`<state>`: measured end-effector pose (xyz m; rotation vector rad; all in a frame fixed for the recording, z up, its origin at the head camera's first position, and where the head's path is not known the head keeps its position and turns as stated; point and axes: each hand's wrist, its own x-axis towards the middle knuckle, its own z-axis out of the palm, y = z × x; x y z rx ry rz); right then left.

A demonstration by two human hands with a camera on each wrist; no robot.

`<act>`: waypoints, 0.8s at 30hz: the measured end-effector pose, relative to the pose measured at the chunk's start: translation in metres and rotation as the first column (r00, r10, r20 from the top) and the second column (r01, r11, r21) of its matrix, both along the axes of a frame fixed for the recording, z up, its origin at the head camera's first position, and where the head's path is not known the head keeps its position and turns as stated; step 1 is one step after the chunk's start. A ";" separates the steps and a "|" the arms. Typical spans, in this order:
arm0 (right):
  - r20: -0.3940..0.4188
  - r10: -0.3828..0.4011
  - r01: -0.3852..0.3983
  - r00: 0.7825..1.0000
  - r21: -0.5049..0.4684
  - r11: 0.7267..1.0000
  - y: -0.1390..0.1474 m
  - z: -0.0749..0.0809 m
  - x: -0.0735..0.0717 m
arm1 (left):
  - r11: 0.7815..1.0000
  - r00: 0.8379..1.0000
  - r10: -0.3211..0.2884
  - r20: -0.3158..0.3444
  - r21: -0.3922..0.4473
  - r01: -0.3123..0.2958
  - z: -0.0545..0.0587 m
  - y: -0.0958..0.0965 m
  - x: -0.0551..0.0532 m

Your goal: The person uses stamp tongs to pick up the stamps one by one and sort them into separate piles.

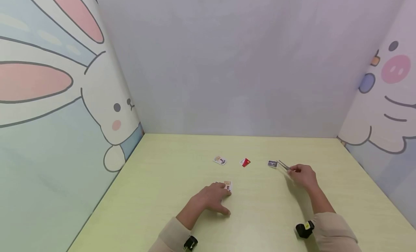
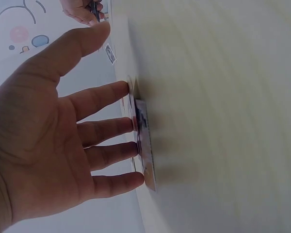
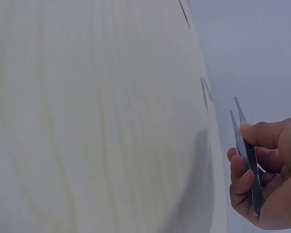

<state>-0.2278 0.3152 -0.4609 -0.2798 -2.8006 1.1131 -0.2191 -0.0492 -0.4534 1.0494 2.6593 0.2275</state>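
A pale yellow worktop [image 1: 156,187] with a faint wood grain spreads out in front of a person wearing beige sleeves [image 1: 336,230]. Nearest to us, a small black box [image 1: 304,230] sits at the right wrist, and a similar one at the left.

A little farther in, the left hand [image 1: 212,198] reaches forward, fingers straight and spread wide, thumb held apart. Its fingertips touch a small picture card [image 1: 229,185] lying on the worktop, and they cover much of it.

Beyond that, on the right side, the right hand [image 1: 303,175] pinches metal tweezers [image 3: 252,165] between thumb and fingers. Their two tips stand slightly apart, just beside a dark picture card with a white border [image 1: 272,164].

That card is the right end of a loose row: a red and white card [image 1: 245,162] lies in the middle, and a pale printed card [image 1: 220,160] at the left.

Farthest off hangs a plain grey-lilac backdrop [image 1: 240,64], flanked by a cartoon rabbit [image 1: 104,111] on the left and a pink-nosed cartoon animal [image 1: 396,69] on the right.
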 end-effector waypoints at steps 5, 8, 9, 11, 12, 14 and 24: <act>-0.025 0.004 -0.004 1.000 -0.004 1.000 0.002 0.003 0.003 | 1.000 1.000 0.007 0.002 -0.006 -0.007 0.001 0.000 0.001; -0.015 0.015 -0.015 1.000 -0.020 1.000 0.001 0.004 0.006 | 1.000 1.000 0.009 0.000 -0.008 -0.009 0.001 0.000 0.002; -0.007 0.018 -0.018 1.000 -0.032 0.999 0.001 0.004 0.007 | 1.000 1.000 0.009 -0.001 -0.008 -0.009 0.000 0.000 0.002; 0.012 0.029 -0.028 1.000 -0.067 0.997 0.001 0.003 0.010 | 1.000 1.000 0.008 -0.003 -0.008 -0.008 0.000 0.000 0.002; 0.020 0.037 -0.035 0.999 -0.083 0.996 0.000 0.003 0.012 | 1.000 1.000 0.008 -0.001 -0.008 -0.008 0.000 0.000 0.002; 0.036 0.054 -0.049 0.998 -0.122 0.991 -0.001 0.002 0.015 | 1.000 1.000 0.010 0.004 -0.006 -0.010 0.000 0.000 0.002; 0.041 0.187 -0.174 0.981 -0.224 0.959 -0.020 0.007 0.023 | 1.000 1.000 0.004 0.006 0.005 -0.004 -0.005 -0.001 0.001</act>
